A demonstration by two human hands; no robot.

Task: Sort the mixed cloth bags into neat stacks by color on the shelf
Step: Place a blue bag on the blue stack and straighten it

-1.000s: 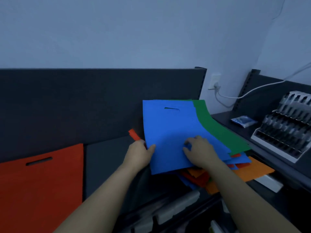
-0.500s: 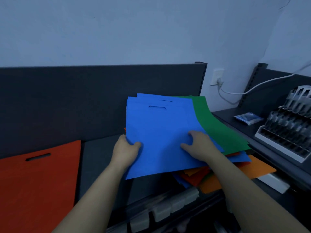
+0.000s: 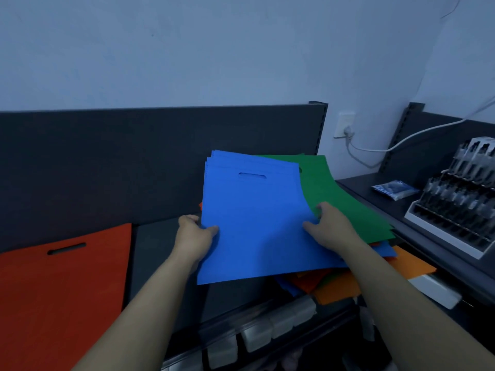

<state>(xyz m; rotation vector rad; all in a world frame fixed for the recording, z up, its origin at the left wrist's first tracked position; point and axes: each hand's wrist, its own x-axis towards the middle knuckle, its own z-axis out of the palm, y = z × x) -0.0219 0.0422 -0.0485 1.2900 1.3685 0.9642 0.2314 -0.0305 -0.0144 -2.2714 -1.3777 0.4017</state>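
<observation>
Now both hands, left hand [image 3: 194, 236] and right hand [image 3: 328, 228], grip the blue bags [image 3: 254, 223] by their sides, fingers clamped, likely to carry them onto the bare shelf [image 3: 158, 253] beside the red stack [image 3: 61, 285].

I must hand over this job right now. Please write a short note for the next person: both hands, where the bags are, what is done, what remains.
Left grip: holds the left edge of the blue bags.
Right grip: holds their right edge.
Blue bags: raised over the mixed pile, a green bag just under them.
Done: a red bag lies flat at the left of the shelf.
Left: stack blue, then green, orange.
</observation>
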